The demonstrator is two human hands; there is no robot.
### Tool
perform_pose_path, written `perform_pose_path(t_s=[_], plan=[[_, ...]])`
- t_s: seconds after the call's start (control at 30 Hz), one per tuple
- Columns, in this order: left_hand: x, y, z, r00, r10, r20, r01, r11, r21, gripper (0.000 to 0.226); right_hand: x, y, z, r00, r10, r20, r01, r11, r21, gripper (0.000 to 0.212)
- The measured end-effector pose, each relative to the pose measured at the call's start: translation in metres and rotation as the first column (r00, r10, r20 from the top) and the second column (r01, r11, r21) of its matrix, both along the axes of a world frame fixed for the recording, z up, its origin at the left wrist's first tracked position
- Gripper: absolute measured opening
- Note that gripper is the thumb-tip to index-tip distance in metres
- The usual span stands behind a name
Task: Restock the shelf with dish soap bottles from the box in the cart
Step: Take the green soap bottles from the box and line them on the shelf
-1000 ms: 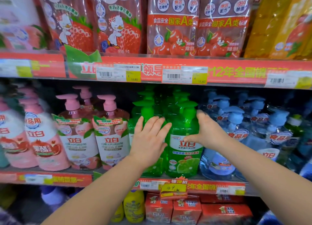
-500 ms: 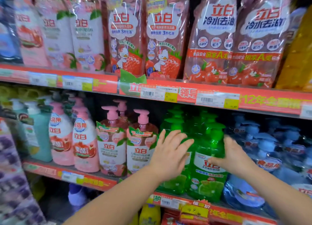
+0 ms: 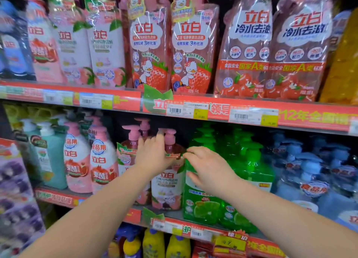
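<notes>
The left fingers (image 3: 159, 139) are straight and held close together. They point up and lie against the neck of a pink-pump dish soap bottle (image 3: 167, 182), their tips level with its pump head. They fill the gap between that bottle and the second pink-pump bottle (image 3: 126, 155) just beside it on the left. The left hand (image 3: 155, 155) shows its back to the camera, and its bare forearm runs down and left to the bottom edge of the view. The right fingers (image 3: 190, 154) are bent and point left, with their tips at the paper tag round the same pink bottle's neck. Motion blur hides whether they pinch the tag or only brush it. The right hand (image 3: 211, 172) lies palm-down across the shoulder of the front green dish soap bottle (image 3: 201, 205), and its forearm slants away to the lower right corner. Both bottles stand upright at the front of the middle shelf (image 3: 58, 198), pink touching green. More green bottles are ranked behind, blue pump bottles (image 3: 310, 180) stand to the right, and white-and-pink bottles (image 3: 77, 161) to the left. Strawberry-printed refill pouches (image 3: 149, 50) line the shelf above, and yellow bottles (image 3: 153, 244) stand on the one below.
</notes>
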State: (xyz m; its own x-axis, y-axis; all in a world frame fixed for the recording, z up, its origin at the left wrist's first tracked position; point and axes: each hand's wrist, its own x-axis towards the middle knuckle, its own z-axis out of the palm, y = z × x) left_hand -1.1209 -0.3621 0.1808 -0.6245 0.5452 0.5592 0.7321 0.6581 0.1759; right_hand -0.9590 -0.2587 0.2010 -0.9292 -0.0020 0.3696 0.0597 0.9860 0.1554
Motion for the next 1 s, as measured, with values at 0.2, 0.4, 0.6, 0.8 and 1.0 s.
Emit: perform_pose_path(t_s=[0.2,0.4,0.6,0.8,1.0], plan=[[-0.019,-0.029,-0.012,0.988,0.062,-0.142,-0.094,0.969,-0.229,0.093,-0.067,-0.018,0.012,0.967,-0.208,0.151,0.241,0.937,-0.253,0.093],[-0.033,-0.056,-0.014,0.971,0.054,-0.231,-0.124,0.945,-0.303,0.072,-0.101,-0.006,0.012,0.918,-0.255,0.303,0.358,0.86,-0.362,0.11],[-0.046,-0.076,-0.018,0.995,0.071,-0.064,-0.084,0.972,-0.222,0.06,-0.103,-0.002,0.007,0.913,-0.29,0.287,0.386,0.84,-0.38,0.101],[-0.048,-0.07,-0.011,0.991,0.01,0.13,0.001,0.997,-0.083,0.045,-0.099,-0.005,0.01,0.903,-0.266,0.337,0.378,0.866,-0.328,0.09],[-0.051,-0.075,-0.008,0.992,-0.021,0.124,0.029,0.998,-0.063,0.041,-0.098,-0.006,0.019,0.88,-0.261,0.397,0.392,0.87,-0.299,0.094]])
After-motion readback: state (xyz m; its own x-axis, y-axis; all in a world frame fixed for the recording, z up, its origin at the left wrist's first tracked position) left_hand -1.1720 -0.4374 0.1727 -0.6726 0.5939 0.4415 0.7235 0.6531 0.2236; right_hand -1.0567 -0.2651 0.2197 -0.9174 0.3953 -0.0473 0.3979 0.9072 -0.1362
